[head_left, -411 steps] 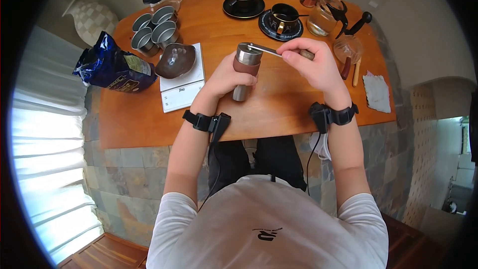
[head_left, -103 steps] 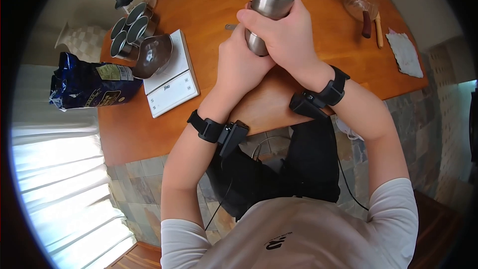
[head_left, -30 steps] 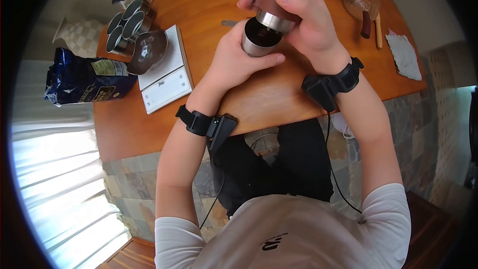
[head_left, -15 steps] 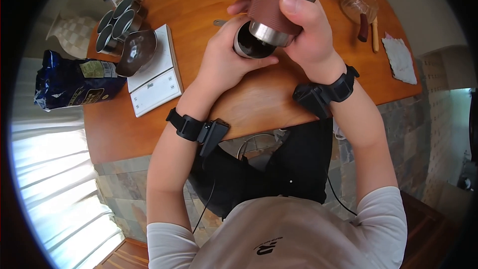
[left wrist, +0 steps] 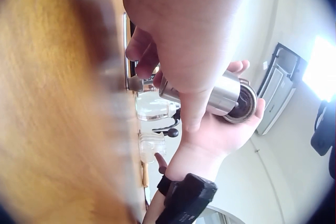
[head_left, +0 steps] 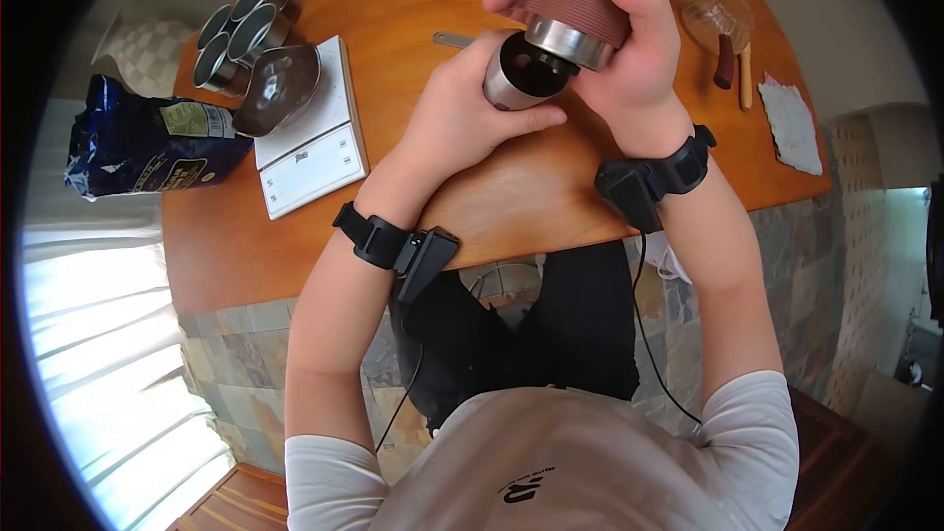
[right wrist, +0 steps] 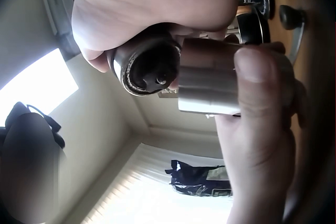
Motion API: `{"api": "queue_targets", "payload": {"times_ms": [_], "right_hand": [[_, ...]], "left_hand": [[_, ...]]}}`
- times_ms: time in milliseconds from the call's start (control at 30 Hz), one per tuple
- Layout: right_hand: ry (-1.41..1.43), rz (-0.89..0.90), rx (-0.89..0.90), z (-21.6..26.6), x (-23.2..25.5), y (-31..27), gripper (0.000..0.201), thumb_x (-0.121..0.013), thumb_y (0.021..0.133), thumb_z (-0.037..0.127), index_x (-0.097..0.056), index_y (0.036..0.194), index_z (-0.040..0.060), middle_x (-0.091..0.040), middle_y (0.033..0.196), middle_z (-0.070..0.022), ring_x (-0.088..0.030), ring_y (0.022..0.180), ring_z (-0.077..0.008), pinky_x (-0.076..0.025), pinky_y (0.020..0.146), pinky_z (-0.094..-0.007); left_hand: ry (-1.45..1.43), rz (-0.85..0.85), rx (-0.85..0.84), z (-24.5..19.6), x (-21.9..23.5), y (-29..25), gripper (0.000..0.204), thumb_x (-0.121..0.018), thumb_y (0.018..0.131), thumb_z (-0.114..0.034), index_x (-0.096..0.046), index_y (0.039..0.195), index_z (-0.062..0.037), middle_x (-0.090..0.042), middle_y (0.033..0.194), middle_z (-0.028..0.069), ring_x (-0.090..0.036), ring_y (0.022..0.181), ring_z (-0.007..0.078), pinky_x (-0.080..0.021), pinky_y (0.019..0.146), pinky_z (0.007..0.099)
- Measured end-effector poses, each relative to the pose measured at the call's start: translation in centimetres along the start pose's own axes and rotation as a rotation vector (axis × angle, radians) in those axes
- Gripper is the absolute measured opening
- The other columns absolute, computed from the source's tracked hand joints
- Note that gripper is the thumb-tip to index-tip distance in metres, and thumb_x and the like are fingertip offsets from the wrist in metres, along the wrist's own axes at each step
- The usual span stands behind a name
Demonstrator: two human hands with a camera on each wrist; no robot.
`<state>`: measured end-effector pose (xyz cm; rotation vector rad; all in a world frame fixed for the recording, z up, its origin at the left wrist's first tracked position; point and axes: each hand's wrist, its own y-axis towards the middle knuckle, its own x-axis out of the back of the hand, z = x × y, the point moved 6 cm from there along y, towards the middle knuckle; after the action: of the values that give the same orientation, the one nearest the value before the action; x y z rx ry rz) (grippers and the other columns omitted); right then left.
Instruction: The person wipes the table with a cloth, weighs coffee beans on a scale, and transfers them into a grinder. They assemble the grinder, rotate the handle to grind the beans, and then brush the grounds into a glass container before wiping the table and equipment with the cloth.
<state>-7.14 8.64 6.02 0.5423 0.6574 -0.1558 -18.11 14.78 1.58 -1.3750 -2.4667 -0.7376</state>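
Observation:
A hand coffee grinder is in two parts, held over the near side of the table. My left hand grips its steel catch cup, which is tilted with its dark mouth towards the other part. My right hand holds the grinder body round its ribbed brown sleeve, some fingers stretched out beyond it. The body's lower end leans over the cup's rim. In the right wrist view the dark burr end shows beside the cup. The metal crank handle lies on the table, partly hidden behind my left hand.
To the left are a white scale, a brown bowl, several metal cups and a blue coffee bag. A glass vessel, a wooden-handled tool and a white cloth lie right. The table edge is close.
The crank came off the grinder, which both hands then gripped whole. Body and cup have since parted. Over the last half second the body has drawn slightly up and right from the cup.

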Motion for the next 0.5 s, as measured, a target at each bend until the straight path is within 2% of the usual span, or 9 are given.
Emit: {"api": "queue_targets", "payload": {"times_ms": [67, 167, 200, 267, 300, 333, 400, 467, 500], "right_hand": [[-0.230, 0.020, -0.016, -0.3, 1.5, 0.2, 0.040, -0.056, 0.093, 0.032, -0.053, 0.122, 0.0045, -0.062, 0.122, -0.0212, -0.065, 0.104, -0.0302, -0.052, 0.095, -0.0433], [-0.357, -0.035, -0.092, -1.6, 2.6, 0.1, 0.043, -0.047, 0.096, 0.038, -0.055, 0.122, 0.0047, -0.060, 0.127, -0.0242, -0.063, 0.110, -0.0337, -0.049, 0.098, -0.0448], [-0.359, -0.031, -0.092, -1.4, 2.6, 0.2, 0.043, -0.047, 0.096, 0.038, -0.055, 0.122, 0.0047, -0.060, 0.127, -0.0242, -0.063, 0.110, -0.0337, -0.049, 0.098, -0.0448], [0.029, 0.059, -0.074, -0.8, 2.1, 0.2, 0.041, -0.048, 0.097, 0.036, -0.057, 0.121, 0.0041, -0.061, 0.126, -0.0234, -0.063, 0.110, -0.0323, -0.049, 0.098, -0.0436], [0.085, 0.068, -0.101, -0.7, 1.6, 0.2, 0.041, -0.048, 0.097, 0.036, -0.057, 0.120, 0.0037, -0.061, 0.126, -0.0231, -0.063, 0.110, -0.0321, -0.050, 0.097, -0.0431], [0.086, 0.072, -0.109, -1.0, 1.4, 0.3, 0.041, -0.048, 0.097, 0.036, -0.057, 0.120, 0.0037, -0.061, 0.126, -0.0231, -0.063, 0.110, -0.0321, -0.050, 0.097, -0.0431], [-0.446, -0.084, -0.083, -1.3, 2.3, 0.2, 0.045, -0.047, 0.096, 0.041, -0.057, 0.121, 0.0034, -0.060, 0.127, -0.0229, -0.063, 0.110, -0.0347, -0.049, 0.098, -0.0455], [-0.418, -0.097, -0.099, -1.5, 2.7, 0.1, 0.046, -0.047, 0.096, 0.041, -0.056, 0.122, 0.0035, -0.060, 0.127, -0.0233, -0.062, 0.110, -0.0356, -0.048, 0.099, -0.0457], [-0.213, 0.006, -0.079, -1.1, 2.0, 0.2, 0.044, -0.048, 0.096, 0.038, -0.055, 0.122, 0.0036, -0.060, 0.127, -0.0232, -0.062, 0.111, -0.0339, -0.049, 0.099, -0.0438]], "left_hand": [[-0.023, 0.046, 0.020, 0.0, -0.2, 0.0, 0.059, -0.089, 0.071, -0.026, -0.060, 0.118, -0.0049, -0.067, 0.110, 0.0077, -0.063, 0.101, 0.0183, -0.050, 0.090, 0.0338], [-0.032, 0.046, 0.067, 0.2, -0.2, 0.1, 0.059, -0.089, 0.072, -0.028, -0.060, 0.118, -0.0048, -0.067, 0.110, 0.0082, -0.064, 0.100, 0.0189, -0.051, 0.089, 0.0339], [-0.042, 0.035, 0.071, 0.2, -0.1, 0.2, 0.059, -0.088, 0.072, -0.028, -0.060, 0.118, -0.0048, -0.067, 0.110, 0.0083, -0.064, 0.100, 0.0189, -0.051, 0.089, 0.0339], [-0.025, 0.005, 0.036, 0.4, 0.0, 0.1, 0.058, -0.088, 0.072, -0.031, -0.060, 0.115, -0.0040, -0.068, 0.105, 0.0103, -0.065, 0.097, 0.0218, -0.051, 0.086, 0.0348], [-0.009, -0.019, 0.006, 0.2, 0.2, 0.1, 0.057, -0.088, 0.071, -0.033, -0.060, 0.111, -0.0033, -0.069, 0.100, 0.0123, -0.066, 0.093, 0.0247, -0.052, 0.083, 0.0357], [-0.011, -0.027, 0.010, 0.1, 0.3, 0.1, 0.057, -0.088, 0.071, -0.033, -0.060, 0.111, -0.0033, -0.069, 0.100, 0.0123, -0.066, 0.093, 0.0247, -0.052, 0.083, 0.0357], [-0.045, 0.024, 0.063, 0.2, 0.0, 0.1, 0.057, -0.088, 0.072, -0.034, -0.060, 0.111, -0.0030, -0.069, 0.100, 0.0124, -0.066, 0.093, 0.0243, -0.052, 0.083, 0.0356], [-0.076, 0.024, 0.045, 0.1, -0.1, 0.2, 0.056, -0.087, 0.072, -0.034, -0.060, 0.110, -0.0029, -0.069, 0.100, 0.0124, -0.066, 0.092, 0.0239, -0.052, 0.082, 0.0354], [-0.109, 0.022, 0.028, 0.0, -0.1, 0.2, 0.056, -0.087, 0.072, -0.034, -0.060, 0.110, -0.0027, -0.069, 0.099, 0.0124, -0.066, 0.092, 0.0234, -0.052, 0.082, 0.0353]]}}
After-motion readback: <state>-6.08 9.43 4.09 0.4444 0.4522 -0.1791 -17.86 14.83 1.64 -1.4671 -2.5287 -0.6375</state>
